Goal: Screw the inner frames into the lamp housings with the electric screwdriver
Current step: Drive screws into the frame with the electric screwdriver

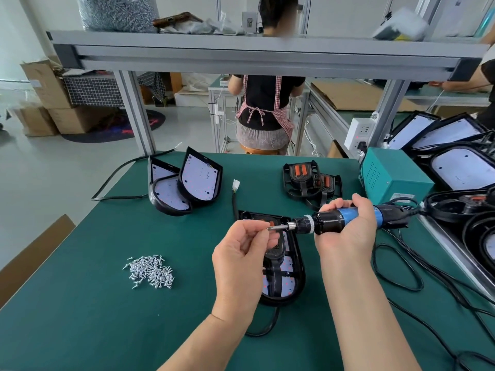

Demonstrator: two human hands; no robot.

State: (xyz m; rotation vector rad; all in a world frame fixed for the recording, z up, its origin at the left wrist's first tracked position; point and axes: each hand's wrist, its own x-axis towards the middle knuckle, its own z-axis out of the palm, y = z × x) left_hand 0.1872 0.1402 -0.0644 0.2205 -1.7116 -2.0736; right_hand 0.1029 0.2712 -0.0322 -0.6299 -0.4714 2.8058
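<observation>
now right hand (348, 226) holds electric screwdriver (332, 221) sideways above lamp housing (292, 277), left hand (242, 253) pinches at its tip, inner frame (277, 253) sits inside housing, screw pile (151, 271) left of housing

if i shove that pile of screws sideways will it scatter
The screw pile is many loose small pieces, so it would likely spread, not slide as one. Strays lie at its edges, so some may roll. The green mat looks matte, which may slow them.
</observation>
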